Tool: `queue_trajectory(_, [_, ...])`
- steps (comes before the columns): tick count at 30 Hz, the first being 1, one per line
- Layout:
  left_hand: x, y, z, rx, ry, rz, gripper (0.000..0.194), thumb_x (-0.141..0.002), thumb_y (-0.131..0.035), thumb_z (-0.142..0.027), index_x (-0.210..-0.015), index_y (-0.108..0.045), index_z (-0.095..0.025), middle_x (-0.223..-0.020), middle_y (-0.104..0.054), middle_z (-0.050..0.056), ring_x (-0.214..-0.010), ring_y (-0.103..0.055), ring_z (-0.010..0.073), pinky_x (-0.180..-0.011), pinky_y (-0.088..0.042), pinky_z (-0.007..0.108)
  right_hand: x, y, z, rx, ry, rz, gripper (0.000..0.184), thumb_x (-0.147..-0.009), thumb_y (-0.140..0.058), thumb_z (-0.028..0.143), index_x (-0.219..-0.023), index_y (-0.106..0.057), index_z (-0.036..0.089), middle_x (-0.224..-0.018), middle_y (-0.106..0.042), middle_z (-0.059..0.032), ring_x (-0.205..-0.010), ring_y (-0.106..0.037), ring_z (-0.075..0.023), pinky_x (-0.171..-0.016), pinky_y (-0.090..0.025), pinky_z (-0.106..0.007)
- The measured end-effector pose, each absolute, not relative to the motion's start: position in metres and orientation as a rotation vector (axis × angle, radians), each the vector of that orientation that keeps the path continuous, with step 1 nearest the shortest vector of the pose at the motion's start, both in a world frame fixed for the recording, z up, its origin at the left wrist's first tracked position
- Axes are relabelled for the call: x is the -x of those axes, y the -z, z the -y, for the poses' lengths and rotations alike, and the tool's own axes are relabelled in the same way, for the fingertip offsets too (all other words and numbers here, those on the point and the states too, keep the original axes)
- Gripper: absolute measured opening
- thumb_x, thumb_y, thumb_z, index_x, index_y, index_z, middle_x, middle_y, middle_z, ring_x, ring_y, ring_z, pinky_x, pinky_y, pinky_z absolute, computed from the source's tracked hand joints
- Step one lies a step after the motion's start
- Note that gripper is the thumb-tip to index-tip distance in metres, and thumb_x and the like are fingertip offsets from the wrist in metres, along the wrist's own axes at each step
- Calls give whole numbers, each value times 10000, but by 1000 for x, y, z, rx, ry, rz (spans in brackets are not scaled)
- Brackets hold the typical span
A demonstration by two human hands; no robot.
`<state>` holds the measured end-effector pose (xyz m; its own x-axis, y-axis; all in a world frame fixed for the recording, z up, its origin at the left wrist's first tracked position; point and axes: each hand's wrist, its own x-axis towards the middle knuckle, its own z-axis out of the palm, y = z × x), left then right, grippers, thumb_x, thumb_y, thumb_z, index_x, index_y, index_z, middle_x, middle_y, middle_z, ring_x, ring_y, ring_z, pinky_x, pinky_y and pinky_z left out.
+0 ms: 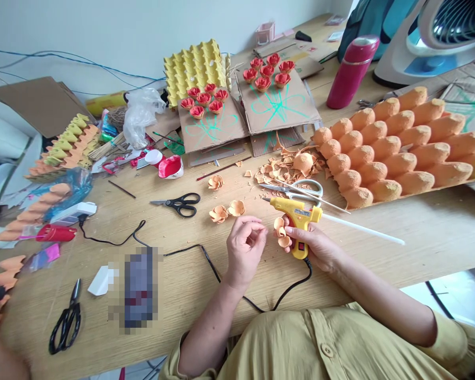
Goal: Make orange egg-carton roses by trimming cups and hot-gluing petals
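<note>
My right hand (320, 245) is wrapped round the handle of a yellow hot glue gun (293, 209), its nozzle pointing left and a white glue stick (364, 228) sticking out behind. Between the same hand's thumb and fingers is an orange egg-carton flower piece (281, 232) with cupped petals. My left hand (246, 250) is raised just left of it, fingertips pinched together; whatever they hold, if anything, does not show. Beyond my hands, three similar orange carton flowers (218, 214) rest on the wooden table (174, 322).
Grey-handled scissors (306, 188) and carton scraps (277, 171) lie behind the glue gun. Black scissors (178, 203) are further left. An orange egg tray (404, 158) is at right. Red flowers (203, 99) stand on cardboard (221, 132). A black cord (209, 258) crosses the table.
</note>
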<state>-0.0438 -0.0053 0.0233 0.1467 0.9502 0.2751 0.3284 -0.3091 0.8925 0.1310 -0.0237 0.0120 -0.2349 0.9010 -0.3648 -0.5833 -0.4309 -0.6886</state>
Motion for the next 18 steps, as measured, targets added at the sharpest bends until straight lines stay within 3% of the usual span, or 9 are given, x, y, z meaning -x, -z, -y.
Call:
queue_trajectory(3, [44, -24, 5, -1772, -1185, -1253, 150, -874, -689, -254, -770, -608, -183, -896, -593, 25, -584, -469, 78, -549, -414, 206, -131, -9, 24, 900, -1849, 513, 298, -719, -850, 335, -869, -627, 205, -796, -650, 4, -598, -581, -99, -566, -516, -223])
queue_trajectory(10, [45, -27, 4, -1729, -1151, -1194, 109, -923, -623, -252, -836, -644, -189, -847, -614, 32, -727, -561, 138, -658, -448, 240, -131, -7, 25, 894, -1855, 517, 285, -736, -845, 328, -871, -627, 202, -803, -649, 0, -599, -575, -97, -573, -516, -223])
queue_trajectory(13, [45, -27, 7, -1643, -1142, -1214, 76, -921, -613, -240, -870, -638, -189, -814, -607, 15, -687, -544, 123, -638, -439, 227, -130, -9, 24, 889, -1863, 517, 294, -735, -845, 335, -878, -630, 194, -812, -655, -6, -598, -579, -93, -563, -510, -215])
queue_trajectory(18, [44, -29, 13, -1602, -1077, -1224, 118, -892, -659, -264, -805, -628, -191, -590, -514, -44, -517, -432, 89, -524, -368, 203, -130, -8, 24, 910, -1850, 511, 298, -727, -849, 340, -871, -631, 197, -768, -664, 2, -588, -589, -100, -564, -508, -223])
